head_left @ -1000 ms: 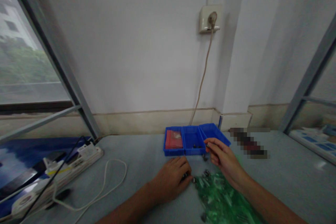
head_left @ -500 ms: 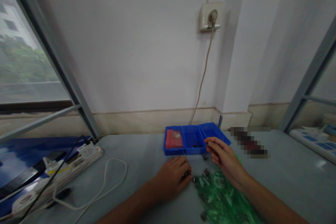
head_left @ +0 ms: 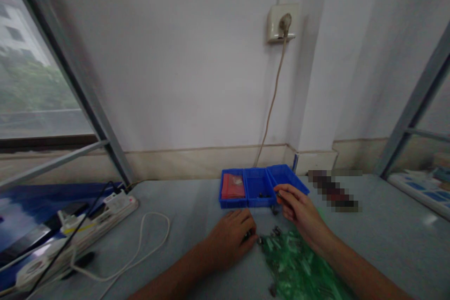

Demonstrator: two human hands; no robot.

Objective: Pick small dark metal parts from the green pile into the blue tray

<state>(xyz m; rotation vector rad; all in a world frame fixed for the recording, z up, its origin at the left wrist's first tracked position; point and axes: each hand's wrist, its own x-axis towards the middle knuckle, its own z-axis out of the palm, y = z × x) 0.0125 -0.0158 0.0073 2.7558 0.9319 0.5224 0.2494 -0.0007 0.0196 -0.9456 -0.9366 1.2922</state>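
Note:
My right hand [head_left: 297,208] is closed in a pinch on a small dark metal part [head_left: 280,193], just in front of the blue bins. My left hand [head_left: 232,234] rests on the table with its fingers curled. Something small and dark shows between its thumb and fingers, too small to name. The middle blue bin [head_left: 258,179] has several small dark pieces [head_left: 263,195] in it. A green plastic bag [head_left: 298,262] lies under my right forearm, with small metal parts [head_left: 276,231] at its far edge. Another small part [head_left: 273,209] lies before the middle bin.
The left blue bin [head_left: 232,203] holds a red packet [head_left: 232,186]; a third blue bin [head_left: 286,173] stands tilted at the right. A white cable [head_left: 168,229] loops beside a power strip [head_left: 101,225] on the left. A blurred-out object [head_left: 333,192] lies at the right, near the wall.

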